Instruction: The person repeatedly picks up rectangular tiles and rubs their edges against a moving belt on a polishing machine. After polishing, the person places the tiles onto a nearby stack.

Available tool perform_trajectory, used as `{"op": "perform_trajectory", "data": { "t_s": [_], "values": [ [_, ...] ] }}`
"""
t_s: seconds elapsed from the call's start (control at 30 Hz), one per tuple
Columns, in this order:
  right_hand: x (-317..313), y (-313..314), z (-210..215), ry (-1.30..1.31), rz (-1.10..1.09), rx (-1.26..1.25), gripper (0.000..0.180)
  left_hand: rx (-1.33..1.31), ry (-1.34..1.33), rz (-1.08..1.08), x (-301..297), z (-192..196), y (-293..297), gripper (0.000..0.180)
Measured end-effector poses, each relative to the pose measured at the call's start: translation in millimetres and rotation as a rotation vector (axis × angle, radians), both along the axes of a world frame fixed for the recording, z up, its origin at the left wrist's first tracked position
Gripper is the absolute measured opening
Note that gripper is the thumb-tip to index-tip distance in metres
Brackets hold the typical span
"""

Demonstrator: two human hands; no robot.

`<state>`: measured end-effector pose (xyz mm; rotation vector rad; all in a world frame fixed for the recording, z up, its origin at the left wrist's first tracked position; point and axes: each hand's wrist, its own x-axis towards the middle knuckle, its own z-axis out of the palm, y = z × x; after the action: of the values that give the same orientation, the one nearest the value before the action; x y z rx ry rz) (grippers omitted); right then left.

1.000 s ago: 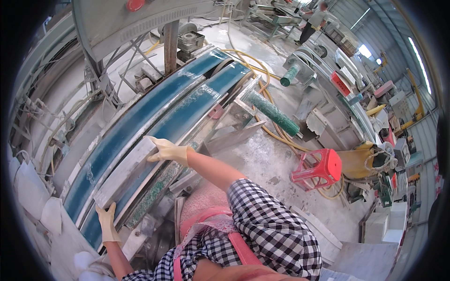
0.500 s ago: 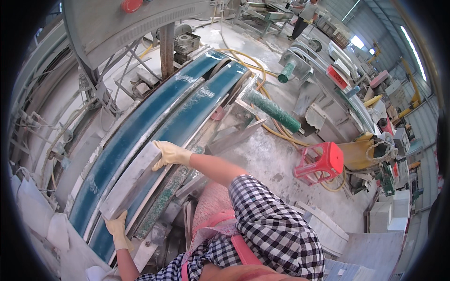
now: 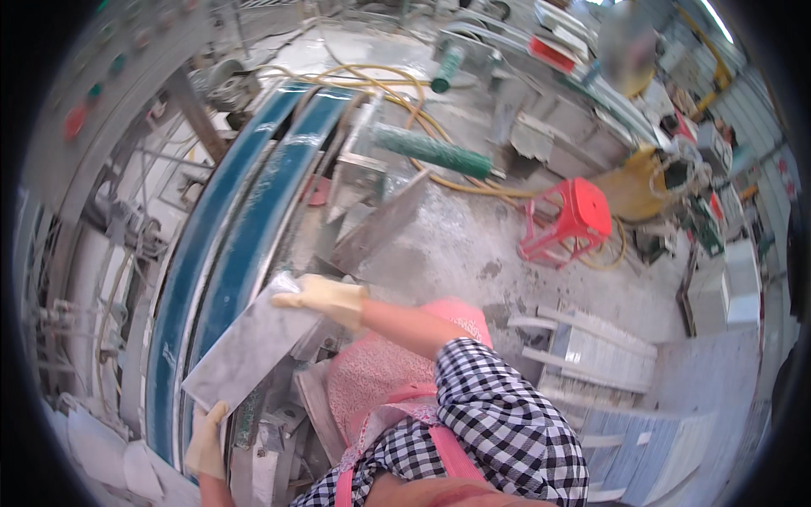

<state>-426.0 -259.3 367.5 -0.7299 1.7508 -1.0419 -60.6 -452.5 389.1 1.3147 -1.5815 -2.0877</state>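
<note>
Slab: a grey stone slab (image 3: pixel 245 346), flat and rectangular, held tilted above the near end of the blue belts, at the near left of the scene.
Left hand: the left hand (image 3: pixel 205 441), in a pale glove, is at the slab's near corner; its fingers are closed on that edge from below.
Right hand: the right hand (image 3: pixel 325 297), also in a pale glove, lies on the slab's far right corner, fingers curled over the edge and gripping it.
Arms: the right forearm runs bare from the glove back to a black-and-white checked sleeve (image 3: pixel 498 422); a pink apron (image 3: pixel 380 380) shows beneath it.
Belts: two long blue conveyor belts (image 3: pixel 245 228) run side by side from the near left to the far middle, curving in this view.
Machine: grey metal framing and cables (image 3: pixel 110 253) stand left of the belts, all dusted white.
Floor: the concrete floor (image 3: pixel 473 245) right of the belts is wet and pale with dust.
Stool: a red plastic stool (image 3: pixel 570 220) stands on the floor, well right of the hands.
Hose: a yellow hose (image 3: pixel 405 93) loops on the floor at the far side.
Roller: a green roller (image 3: pixel 435 152) lies near the hose, past the belts' far end.
Stack: pale cut slabs (image 3: pixel 591 355) are stacked on the near right.
</note>
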Motion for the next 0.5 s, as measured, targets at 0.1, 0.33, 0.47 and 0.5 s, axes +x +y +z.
{"op": "perform_trajectory", "data": {
  "t_s": [0.1,0.33,0.47,0.5],
  "values": [
    [-28.9,120.4,-4.9,-0.037,-0.187,0.021,0.079,-0.234,-0.041,-0.175,-75.0,-6.2,66.6,0.069],
    [-52.9,443.5,-43.9,-0.03,-0.889,0.232,0.066,0.066,-0.05,-0.703,-310.5,-66.3,248.1,0.067],
    [-36.3,572.6,-72.7,-0.162,-1.296,-0.038,0.067,-0.007,0.018,-1.087,-430.1,-51.7,397.1,0.077],
    [-28.5,605.7,-77.4,-0.238,-1.462,-0.088,0.065,-0.065,-0.04,-1.208,-462.8,-49.2,438.1,0.076]
  ]
}}
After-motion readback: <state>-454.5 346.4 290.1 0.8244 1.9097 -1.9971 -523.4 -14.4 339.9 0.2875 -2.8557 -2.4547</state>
